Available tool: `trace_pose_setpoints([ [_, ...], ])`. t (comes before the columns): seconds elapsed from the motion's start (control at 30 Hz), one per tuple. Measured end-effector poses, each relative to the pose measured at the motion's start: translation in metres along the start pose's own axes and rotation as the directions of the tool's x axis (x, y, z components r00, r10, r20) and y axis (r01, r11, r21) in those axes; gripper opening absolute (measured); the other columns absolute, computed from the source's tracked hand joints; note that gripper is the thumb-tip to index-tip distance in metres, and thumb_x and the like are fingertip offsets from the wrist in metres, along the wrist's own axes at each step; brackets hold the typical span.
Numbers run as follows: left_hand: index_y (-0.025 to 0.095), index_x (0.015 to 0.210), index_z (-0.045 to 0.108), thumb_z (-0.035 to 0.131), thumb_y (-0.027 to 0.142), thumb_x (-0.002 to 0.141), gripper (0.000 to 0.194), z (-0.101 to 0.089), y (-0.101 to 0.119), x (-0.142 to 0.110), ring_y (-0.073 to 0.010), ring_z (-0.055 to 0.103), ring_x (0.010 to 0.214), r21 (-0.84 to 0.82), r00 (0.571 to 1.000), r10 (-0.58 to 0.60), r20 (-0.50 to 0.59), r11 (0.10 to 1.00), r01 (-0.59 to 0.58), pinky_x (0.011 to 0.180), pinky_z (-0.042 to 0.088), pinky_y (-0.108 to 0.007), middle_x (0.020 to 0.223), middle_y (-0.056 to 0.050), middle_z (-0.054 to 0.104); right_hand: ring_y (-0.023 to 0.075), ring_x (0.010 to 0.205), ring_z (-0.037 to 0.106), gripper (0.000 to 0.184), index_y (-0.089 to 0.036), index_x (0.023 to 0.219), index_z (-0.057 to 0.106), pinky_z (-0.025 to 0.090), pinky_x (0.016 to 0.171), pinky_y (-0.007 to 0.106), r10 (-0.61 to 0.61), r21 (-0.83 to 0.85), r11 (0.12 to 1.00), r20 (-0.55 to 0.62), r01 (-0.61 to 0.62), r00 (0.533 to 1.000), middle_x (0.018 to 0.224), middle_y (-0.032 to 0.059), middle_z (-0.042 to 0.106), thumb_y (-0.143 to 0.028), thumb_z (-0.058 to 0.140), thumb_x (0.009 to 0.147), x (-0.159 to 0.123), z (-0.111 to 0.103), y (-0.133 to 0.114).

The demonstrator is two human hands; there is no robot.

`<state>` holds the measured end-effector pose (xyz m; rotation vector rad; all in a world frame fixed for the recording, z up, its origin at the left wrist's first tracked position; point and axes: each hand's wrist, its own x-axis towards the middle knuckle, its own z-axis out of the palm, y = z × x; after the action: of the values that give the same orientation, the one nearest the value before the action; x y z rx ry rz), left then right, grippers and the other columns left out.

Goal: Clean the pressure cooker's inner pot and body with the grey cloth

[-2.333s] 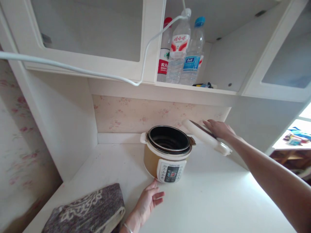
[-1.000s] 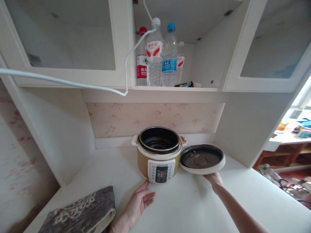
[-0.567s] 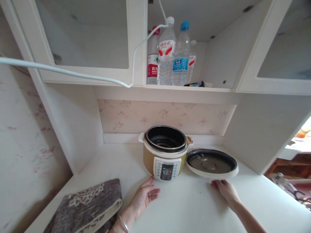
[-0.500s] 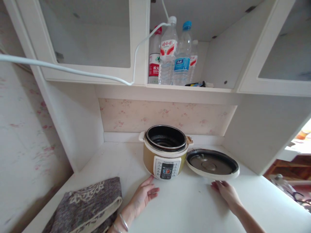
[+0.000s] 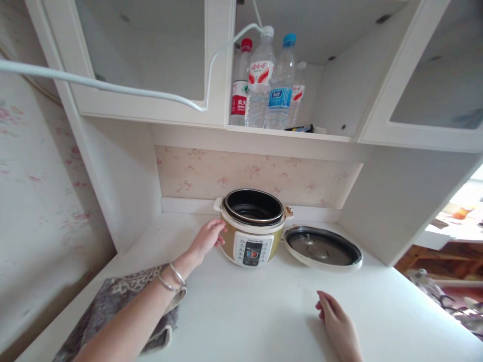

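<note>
White desk [image 5: 264, 311] set in an alcove. Gold-and-white cooker [image 5: 252, 229], open, stands near the back edge, about mid-width. Its lid [image 5: 322, 248] lies upside down just beside it toward the right edge. Grey patterned cloth [image 5: 124, 306], folded, at front left corner. Shelf [image 5: 332, 134] above carries water bottles [image 5: 269, 80] upright in a cluster and a small dark item [image 5: 300, 128] lying flat.

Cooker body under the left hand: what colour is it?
Golden-brown cooker body with a white control panel; clearest in the head view.
</note>
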<state>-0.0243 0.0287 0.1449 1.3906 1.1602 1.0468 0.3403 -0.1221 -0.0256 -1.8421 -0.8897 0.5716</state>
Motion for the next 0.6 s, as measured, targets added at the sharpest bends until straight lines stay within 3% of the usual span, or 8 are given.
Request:
trace_pose_setpoints([
  [0.07,0.017,0.102,0.059,0.043,0.043,0.087,0.034,-0.005,0.022,0.019,-0.0107,0.060,0.056,0.211,0.998,0.054,-0.029,0.976,-0.046,0.050,0.040,-0.022,0.102,-0.008,0.068,0.0184,0.061,0.060,0.047,-0.024,0.095,0.066,0.048,0.061,0.029,-0.029,-0.068,0.997,0.014,0.030,0.999,0.072,-0.0003,0.067,-0.062,0.048,0.074,-0.012,0.009,-0.002],
  [0.13,0.017,0.099,0.061,0.037,0.045,0.089,0.039,-0.009,0.038,0.038,-0.0135,0.062,0.059,0.465,0.992,0.104,-0.069,0.883,-0.060,0.053,0.040,-0.023,0.096,-0.008,0.070,0.0182,0.058,0.059,0.046,-0.025,0.092,0.066,0.046,0.059,0.029,-0.033,-0.090,0.995,0.061,0.039,0.998,0.069,-0.0008,0.066,-0.063,0.047,0.074,-0.023,0.019,-0.008],
  [0.23,0.017,0.085,0.065,0.039,0.054,0.086,0.045,-0.011,0.050,0.062,-0.0215,0.065,0.073,0.649,0.986,0.136,-0.096,0.759,-0.042,0.063,0.042,-0.028,0.087,-0.012,0.071,0.0168,0.051,0.056,0.045,-0.024,0.089,0.065,0.044,0.053,0.028,-0.038,-0.071,0.996,0.199,0.053,0.979,0.064,-0.0017,0.064,-0.063,0.045,0.075,-0.031,0.030,-0.032],
  [0.3,0.017,0.076,0.065,0.046,0.060,0.080,0.048,-0.010,0.055,0.075,-0.0277,0.065,0.084,0.694,0.987,0.132,-0.091,0.720,-0.032,0.069,0.042,-0.031,0.088,-0.015,0.071,0.0146,0.046,0.054,0.045,-0.024,0.087,0.063,0.041,0.049,0.026,-0.082,-0.045,0.994,0.277,0.098,0.957,0.062,-0.0024,0.063,-0.063,0.044,0.078,-0.030,0.033,-0.063],
  [0.43,0.016,0.070,0.067,0.056,0.065,0.068,0.050,-0.004,0.061,0.091,-0.0349,0.064,0.094,0.748,0.992,0.106,-0.072,0.664,-0.016,0.075,0.042,-0.035,0.095,-0.021,0.070,0.0113,0.045,0.052,0.048,-0.020,0.084,0.059,0.035,0.042,0.022,-0.147,0.006,0.988,0.348,0.155,0.926,0.063,-0.0006,0.063,-0.064,0.040,0.083,-0.004,0.035,-0.148],
  [0.6,0.014,0.068,0.067,0.066,0.049,0.062,0.035,0.000,0.062,0.101,-0.0341,0.065,0.091,0.741,0.992,0.082,-0.094,0.672,0.014,0.071,0.043,-0.033,0.091,-0.021,0.071,0.0101,0.039,0.048,0.049,-0.017,0.073,0.059,0.031,0.037,0.022,-0.154,-0.048,0.983,0.317,0.178,0.936,0.056,0.0022,0.060,-0.062,0.043,0.084,0.049,0.049,-0.236],
])
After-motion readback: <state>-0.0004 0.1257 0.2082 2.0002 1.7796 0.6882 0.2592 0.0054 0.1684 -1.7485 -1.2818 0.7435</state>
